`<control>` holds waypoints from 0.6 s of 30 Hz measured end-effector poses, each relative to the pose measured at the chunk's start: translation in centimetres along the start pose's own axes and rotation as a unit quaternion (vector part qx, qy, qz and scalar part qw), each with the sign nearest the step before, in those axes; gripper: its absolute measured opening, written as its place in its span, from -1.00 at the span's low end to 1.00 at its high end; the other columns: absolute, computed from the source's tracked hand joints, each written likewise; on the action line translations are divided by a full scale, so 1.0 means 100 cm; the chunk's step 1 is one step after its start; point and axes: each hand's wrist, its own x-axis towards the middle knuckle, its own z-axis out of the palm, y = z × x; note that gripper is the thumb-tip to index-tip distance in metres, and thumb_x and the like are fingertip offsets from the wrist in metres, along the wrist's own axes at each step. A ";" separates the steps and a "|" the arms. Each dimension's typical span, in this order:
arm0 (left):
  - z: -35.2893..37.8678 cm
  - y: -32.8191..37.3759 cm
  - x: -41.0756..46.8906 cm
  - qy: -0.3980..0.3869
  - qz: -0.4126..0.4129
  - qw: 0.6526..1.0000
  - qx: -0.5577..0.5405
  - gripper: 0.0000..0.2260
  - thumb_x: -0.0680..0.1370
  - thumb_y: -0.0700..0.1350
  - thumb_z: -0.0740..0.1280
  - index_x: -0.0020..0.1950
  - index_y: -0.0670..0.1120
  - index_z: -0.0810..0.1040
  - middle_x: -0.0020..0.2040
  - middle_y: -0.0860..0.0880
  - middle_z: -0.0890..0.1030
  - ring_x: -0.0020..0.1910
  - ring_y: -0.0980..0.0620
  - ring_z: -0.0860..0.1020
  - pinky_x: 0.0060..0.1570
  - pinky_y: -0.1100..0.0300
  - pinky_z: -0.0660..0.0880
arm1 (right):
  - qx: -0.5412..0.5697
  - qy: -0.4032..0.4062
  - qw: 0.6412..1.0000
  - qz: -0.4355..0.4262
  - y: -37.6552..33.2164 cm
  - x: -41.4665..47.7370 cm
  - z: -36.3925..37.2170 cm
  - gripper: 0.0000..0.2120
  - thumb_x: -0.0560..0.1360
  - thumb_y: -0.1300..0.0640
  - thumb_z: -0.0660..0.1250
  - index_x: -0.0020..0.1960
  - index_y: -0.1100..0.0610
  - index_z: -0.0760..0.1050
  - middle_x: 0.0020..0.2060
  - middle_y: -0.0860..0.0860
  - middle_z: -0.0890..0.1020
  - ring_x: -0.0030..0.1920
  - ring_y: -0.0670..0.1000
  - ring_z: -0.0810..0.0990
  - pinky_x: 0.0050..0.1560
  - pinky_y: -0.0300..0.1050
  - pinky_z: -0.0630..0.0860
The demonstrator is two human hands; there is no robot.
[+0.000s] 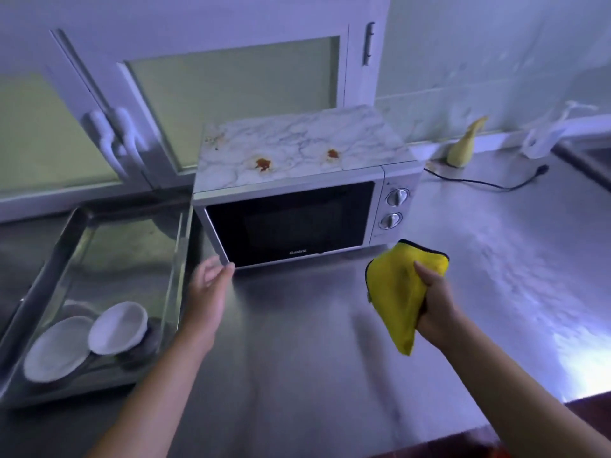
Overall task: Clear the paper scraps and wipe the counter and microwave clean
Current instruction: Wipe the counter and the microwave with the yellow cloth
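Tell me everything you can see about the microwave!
The microwave is a silver box with a dark glass door, shut, and two round knobs on its right. Its top looks like white marble and has two reddish-brown stains. It stands upright on the steel counter, next to a metal tray. The left hand reaches the door's lower corner nearest the tray. The right hand holds a yellow cloth in front, not touching it.

The silver microwave (291,223) stands upright near the back edge of the steel bench (297,325), its dark door closed. Its marble-patterned top bears two reddish-brown stains (263,164) near the front edge. My right grip (436,312) holds the bunched yellow cloth (396,285) above the bench, just off the microwave's front right corner.
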 end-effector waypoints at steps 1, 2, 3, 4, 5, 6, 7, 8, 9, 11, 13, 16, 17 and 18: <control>-0.003 0.005 0.016 0.015 0.004 1.000 0.009 -0.62 0.59 -0.04 0.38 0.39 -0.07 0.44 0.29 -0.09 0.55 0.18 0.01 0.55 0.27 0.07 0.44 | 0.008 0.023 0.999 -0.024 -0.016 0.004 -0.003 -0.69 0.60 -0.05 0.27 0.19 0.15 0.50 -0.06 0.13 0.71 -0.13 0.13 0.70 -0.19 0.02 0.57; -0.005 0.012 0.033 0.025 0.008 1.000 0.017 -0.55 0.59 -0.01 0.38 0.44 -0.07 0.39 0.34 -0.11 0.51 0.22 -0.02 0.53 0.26 0.09 0.41 | 0.015 0.048 0.997 -0.051 -0.034 0.009 -0.005 -0.70 0.59 -0.03 0.29 0.21 0.15 0.48 0.01 0.13 0.68 -0.09 0.11 0.67 -0.12 0.04 0.55; -0.007 0.019 0.049 0.033 0.010 0.999 0.023 -0.47 0.58 0.03 0.39 0.49 -0.07 0.33 0.40 -0.12 0.47 0.28 -0.05 0.50 0.27 0.09 0.38 | 0.019 0.069 0.994 -0.082 -0.052 0.014 -0.005 -0.74 0.59 0.01 0.30 0.19 0.14 0.48 0.04 0.13 0.66 -0.08 0.08 0.66 -0.07 0.05 0.54; -0.007 0.026 0.063 0.040 0.010 0.999 0.027 -0.41 0.56 0.07 0.40 0.52 -0.07 0.28 0.45 -0.13 0.43 0.34 -0.06 0.46 0.30 0.09 0.35 | 0.015 0.084 0.990 -0.114 -0.070 0.020 -0.003 -0.79 0.59 0.03 0.31 0.13 0.14 0.49 0.02 0.13 0.67 -0.12 0.07 0.67 -0.08 0.05 0.53; -0.006 0.033 0.077 0.043 0.009 0.999 0.027 -0.34 0.54 0.13 0.40 0.53 -0.05 0.24 0.48 -0.12 0.39 0.38 -0.05 0.43 0.33 0.08 0.32 | 0.000 0.096 0.985 -0.141 -0.087 0.025 0.001 -0.80 0.58 0.04 0.31 0.09 0.15 0.48 -0.06 0.13 0.69 -0.19 0.09 0.69 -0.13 0.05 0.55; -0.004 0.040 0.088 0.044 0.007 0.999 0.022 -0.29 0.49 0.19 0.41 0.54 -0.04 0.23 0.50 -0.10 0.38 0.41 -0.04 0.41 0.35 0.08 0.30 | -0.027 0.109 0.980 -0.163 -0.102 0.033 0.005 -0.76 0.57 0.03 0.31 0.10 0.18 0.48 -0.13 0.16 0.69 -0.22 0.16 0.70 -0.13 0.11 0.58; -0.002 0.047 0.098 0.044 0.002 0.999 0.013 -0.25 0.43 0.24 0.41 0.52 -0.03 0.26 0.47 -0.07 0.42 0.40 -0.04 0.43 0.35 0.06 0.32 | -0.058 0.123 0.974 -0.180 -0.116 0.041 0.011 -0.68 0.55 0.01 0.31 0.17 0.22 0.47 -0.12 0.21 0.68 -0.18 0.24 0.69 -0.05 0.21 0.60; 0.001 0.052 0.107 0.046 -0.002 0.999 0.004 -0.24 0.37 0.28 0.41 0.46 -0.04 0.34 0.41 -0.06 0.49 0.35 -0.05 0.48 0.33 0.04 0.36 | -0.089 0.138 0.968 -0.192 -0.128 0.050 0.017 -0.60 0.53 0.00 0.31 0.25 0.25 0.45 -0.05 0.26 0.66 -0.09 0.28 0.67 0.08 0.30 0.57; 0.003 0.055 0.117 0.048 -0.007 0.999 -0.001 -0.26 0.31 0.31 0.40 0.39 -0.05 0.43 0.32 -0.05 0.56 0.29 -0.07 0.52 0.29 0.01 0.42 | -0.112 0.147 0.962 -0.202 -0.138 0.059 0.024 -0.55 0.52 -0.01 0.31 0.29 0.25 0.44 0.02 0.28 0.63 -0.02 0.28 0.64 0.17 0.29 0.53; 0.007 0.056 0.134 0.044 -0.037 0.998 -0.015 -0.28 0.28 0.33 0.38 0.32 -0.05 0.51 0.25 -0.06 0.60 0.25 -0.11 0.55 0.31 -0.04 0.43 | -0.129 0.146 0.955 -0.223 -0.151 0.076 0.042 -0.61 0.52 -0.01 0.28 0.23 0.23 0.48 -0.02 0.24 0.60 -0.08 0.22 0.59 0.08 0.12 0.51; 0.009 0.053 0.146 0.044 -0.073 0.996 -0.029 -0.33 0.29 0.33 0.37 0.28 -0.03 0.55 0.26 -0.06 0.60 0.25 -0.12 0.54 0.38 -0.11 0.38 | -0.134 0.138 0.952 -0.240 -0.159 0.093 0.064 -0.79 0.54 -0.04 0.28 -0.02 0.12 0.51 -0.12 0.13 0.57 -0.19 0.14 0.52 -0.04 0.01 0.46; 0.012 0.050 0.154 0.071 -0.077 0.994 -0.038 -0.47 0.35 0.30 0.39 0.17 -0.01 0.61 0.19 -0.05 0.64 0.18 -0.11 0.59 0.31 -0.05 0.45 | -0.142 0.118 0.952 -0.246 -0.162 0.123 0.086 -0.75 0.55 -0.09 0.31 -0.22 0.01 0.41 -0.22 -0.03 0.51 -0.20 0.03 0.46 -0.03 -0.08 0.38; 0.013 0.050 0.154 0.079 -0.077 0.993 -0.042 -0.54 0.37 0.28 0.39 0.12 0.01 0.62 0.15 -0.03 0.65 0.14 -0.09 0.60 0.23 0.02 0.48 | -0.145 0.116 0.952 -0.245 -0.161 0.132 0.089 -0.75 0.54 -0.10 0.33 -0.23 0.00 0.41 -0.25 -0.07 0.51 -0.23 0.00 0.47 -0.04 -0.09 0.37; 0.015 0.052 0.155 0.086 -0.077 0.992 -0.047 -0.61 0.39 0.26 0.39 0.05 0.03 0.63 0.11 0.00 0.66 0.10 -0.06 0.61 0.13 0.07 0.48 | -0.146 0.115 0.953 -0.240 -0.160 0.139 0.089 -0.76 0.52 -0.10 0.37 -0.21 0.00 0.43 -0.26 -0.09 0.51 -0.26 -0.05 0.47 -0.06 -0.09 0.37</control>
